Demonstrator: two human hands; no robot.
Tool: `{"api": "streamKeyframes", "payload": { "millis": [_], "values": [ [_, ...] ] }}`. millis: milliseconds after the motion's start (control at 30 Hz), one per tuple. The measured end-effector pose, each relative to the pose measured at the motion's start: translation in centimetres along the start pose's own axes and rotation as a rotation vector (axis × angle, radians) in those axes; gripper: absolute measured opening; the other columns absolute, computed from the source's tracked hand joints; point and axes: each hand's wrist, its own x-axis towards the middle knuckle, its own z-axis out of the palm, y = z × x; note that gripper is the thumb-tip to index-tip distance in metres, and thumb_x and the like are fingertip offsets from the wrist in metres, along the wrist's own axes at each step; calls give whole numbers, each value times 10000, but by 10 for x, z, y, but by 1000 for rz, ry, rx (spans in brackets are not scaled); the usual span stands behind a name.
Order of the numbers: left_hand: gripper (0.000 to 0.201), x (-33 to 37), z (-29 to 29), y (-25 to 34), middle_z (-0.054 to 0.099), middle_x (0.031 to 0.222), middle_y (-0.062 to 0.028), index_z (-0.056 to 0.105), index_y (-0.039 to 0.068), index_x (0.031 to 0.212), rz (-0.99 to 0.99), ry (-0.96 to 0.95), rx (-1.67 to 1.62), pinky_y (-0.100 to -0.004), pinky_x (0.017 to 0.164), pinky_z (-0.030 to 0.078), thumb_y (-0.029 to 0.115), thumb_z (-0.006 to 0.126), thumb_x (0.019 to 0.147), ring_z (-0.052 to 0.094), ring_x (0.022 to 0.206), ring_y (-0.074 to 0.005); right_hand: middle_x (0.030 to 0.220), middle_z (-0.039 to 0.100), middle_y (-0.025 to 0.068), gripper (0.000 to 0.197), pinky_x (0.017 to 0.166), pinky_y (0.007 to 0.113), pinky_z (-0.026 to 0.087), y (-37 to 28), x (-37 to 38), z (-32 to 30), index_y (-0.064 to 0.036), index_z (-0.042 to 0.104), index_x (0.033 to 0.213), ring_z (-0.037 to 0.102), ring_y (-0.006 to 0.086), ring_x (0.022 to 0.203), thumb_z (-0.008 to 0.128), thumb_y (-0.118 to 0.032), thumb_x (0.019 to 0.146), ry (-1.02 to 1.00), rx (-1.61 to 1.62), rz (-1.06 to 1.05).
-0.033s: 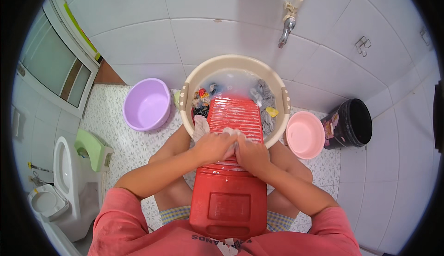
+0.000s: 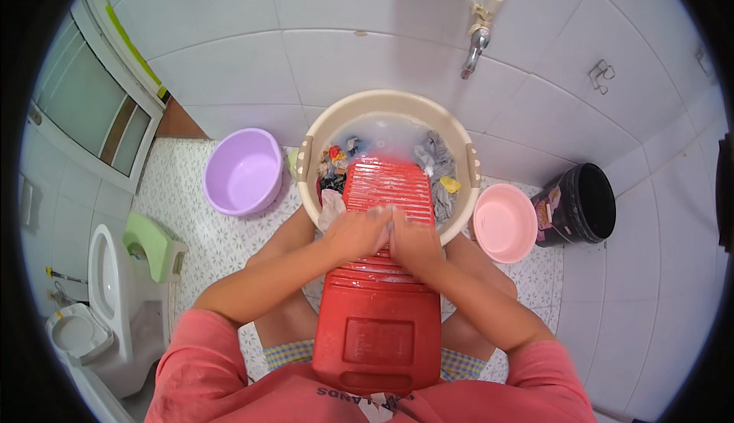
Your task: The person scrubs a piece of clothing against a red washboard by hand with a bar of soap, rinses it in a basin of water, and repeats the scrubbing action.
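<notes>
Nothing has shifted since the earlier frame: both hands sit in the same spot on the washboard [image 2: 380, 270], and the basins around it lie as they did. Open room is tight, with the purple basin [image 2: 243, 172] to the left of the beige tub [image 2: 390, 105], the pink basin [image 2: 505, 222] and black bucket [image 2: 581, 205] to its right, and the tiled wall just behind.

A pale wet cloth [image 2: 330, 209] lies bunched under and between the hands on the ribbed upper part of the board, trailing off its left edge. The left hand [image 2: 359, 233] and right hand [image 2: 414, 241] touch each other, fingers curled and pressed down on the cloth (a closed grip).

Red hard plastic makes up the board, ridged above and smooth below, and it leans from the lap into the round tub, where soapy water and mixed clothes [image 2: 434, 164] lie.
</notes>
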Motion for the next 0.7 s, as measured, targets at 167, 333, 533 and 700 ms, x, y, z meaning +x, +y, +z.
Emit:
{"api": "streamKeyframes", "payload": {
  "millis": [167, 333, 533, 700],
  "values": [
    [324, 77, 6, -36, 646, 821, -217, 528, 73, 1078, -339, 89, 46, -462, 612, 508, 299, 477, 851, 649, 720, -344, 707, 619, 227, 243, 585, 452, 501, 59, 91, 42, 4, 522, 951, 625, 383, 655, 515, -209, 835, 16, -67, 270],
    [271, 45, 13, -111, 640, 787, -142, 585, 40, 868, -249, 387, -516, -355, 705, 469, 300, 512, 847, 605, 721, -259, 739, 629, 220, 224, 586, 380, 490, 100, 79, 22, -2, 550, 805, 633, 306, 658, 584, -220, 839, 201, 223, 351],
    [218, 22, -9, -108, 581, 773, -11, 540, 50, 809, -155, 206, -982, -309, 657, 427, 255, 610, 786, 518, 691, -128, 823, 637, 43, 248, 688, 246, 464, 96, 47, -19, -2, 636, 888, 560, 91, 750, 621, -248, 869, -71, 1430, 465],
    [291, 11, -16, -55, 575, 731, -11, 478, 83, 826, -155, 95, -304, -286, 606, 435, 147, 690, 637, 570, 702, -154, 969, 598, 217, 263, 848, 401, 457, 131, 43, -11, -2, 608, 1031, 570, 375, 955, 560, -96, 790, 266, 175, 190]
  ]
}}
